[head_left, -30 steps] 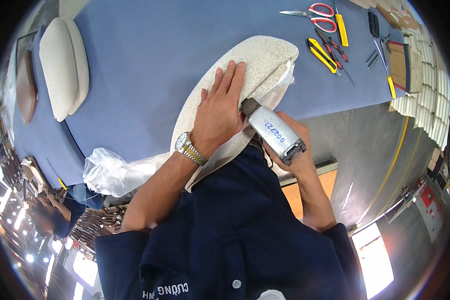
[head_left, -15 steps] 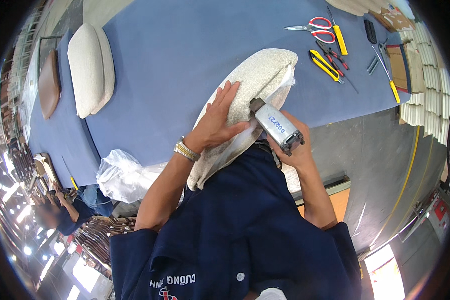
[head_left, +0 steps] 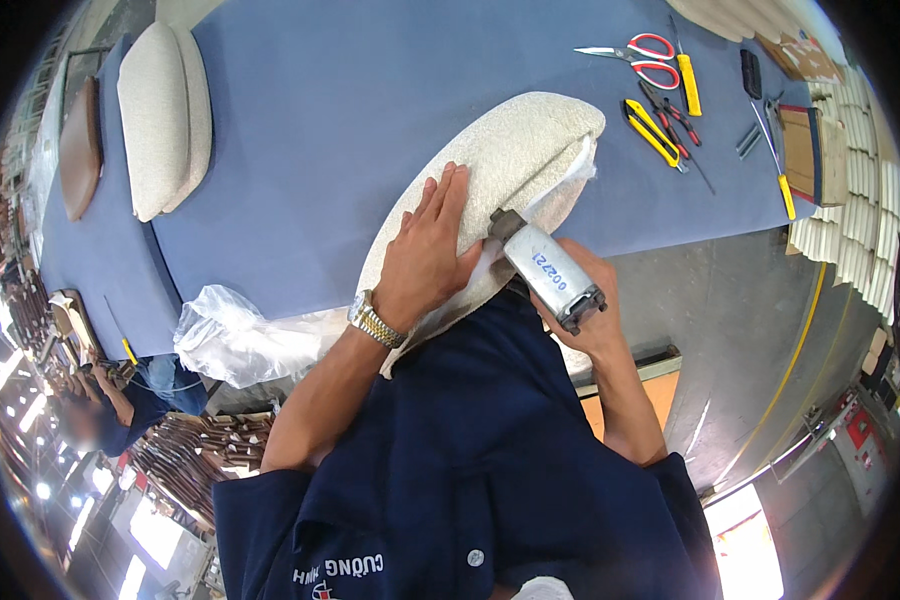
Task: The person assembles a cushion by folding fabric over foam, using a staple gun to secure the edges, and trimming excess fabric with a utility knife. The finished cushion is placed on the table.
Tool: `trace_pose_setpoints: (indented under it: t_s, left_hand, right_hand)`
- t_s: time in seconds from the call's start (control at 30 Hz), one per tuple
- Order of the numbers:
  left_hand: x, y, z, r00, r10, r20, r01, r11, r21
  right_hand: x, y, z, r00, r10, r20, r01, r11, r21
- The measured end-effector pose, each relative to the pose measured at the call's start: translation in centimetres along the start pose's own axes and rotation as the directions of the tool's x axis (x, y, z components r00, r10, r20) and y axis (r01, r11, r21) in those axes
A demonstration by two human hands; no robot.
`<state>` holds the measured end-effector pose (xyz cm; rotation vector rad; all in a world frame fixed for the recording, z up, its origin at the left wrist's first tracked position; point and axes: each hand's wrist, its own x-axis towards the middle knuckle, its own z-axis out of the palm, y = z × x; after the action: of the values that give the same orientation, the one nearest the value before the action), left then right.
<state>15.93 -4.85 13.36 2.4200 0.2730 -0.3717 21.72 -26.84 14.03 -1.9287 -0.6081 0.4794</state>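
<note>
A curved cushion in beige woven fabric [head_left: 515,130] lies tilted at the table's near edge, against my body. White film [head_left: 558,197] shows along its open seam on the right side. My left hand [head_left: 425,255] rests flat on the cushion's top, fingers stretched and thumb toward the seam. My right hand [head_left: 598,300] is closed around a silver staple gun [head_left: 550,268], whose dark nose meets the seam close to my left thumb. The gun's body hides most of its handle and some of my right fingers.
On the blue table [head_left: 300,130] lie scissors [head_left: 642,60], pliers [head_left: 670,112], a yellow cutter [head_left: 652,135] and screwdrivers [head_left: 689,85]. Another beige cushion [head_left: 160,120] and a brown pad [head_left: 82,150] are at left. Clear plastic [head_left: 240,335] hangs over the near edge. Another person [head_left: 120,410] is at lower left.
The staple gun's nose has shifted slightly along the seam toward my body, and my left hand has moved a little with the cushion. The whole view has shifted slightly.
</note>
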Motion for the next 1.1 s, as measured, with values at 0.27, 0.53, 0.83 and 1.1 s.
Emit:
trace_pose_setpoints:
  t_s: [0.27, 0.53, 0.83, 1.1]
  left_hand:
    - [0.3, 0.0, 0.5, 0.996, 0.057, -0.062, -0.055, 0.998, 0.04]
    - [-0.1, -0.6, 0.8, 0.998, 0.045, -0.037, -0.045, 0.999, -0.017]
    - [0.2, -0.6, 1.3, 0.996, 0.06, -0.072, -0.059, 0.998, 0.016]
    - [0.0, -0.7, 0.5, 0.999, 0.041, -0.018, -0.041, 0.999, -0.006]
  right_hand:
    - [-0.3, -0.2, 0.8, 0.994, 0.105, -0.043, -0.102, 0.992, 0.069]
    - [-1.0, -0.9, 0.3, 1.0, 0.023, 0.02, -0.024, 0.999, 0.034]
    - [-0.6, -1.4, 1.5, 0.984, 0.175, -0.031, -0.174, 0.984, 0.045]
    - [-1.7, -0.8, 1.6, 1.0, 0.023, -0.016, -0.022, 0.999, 0.045]
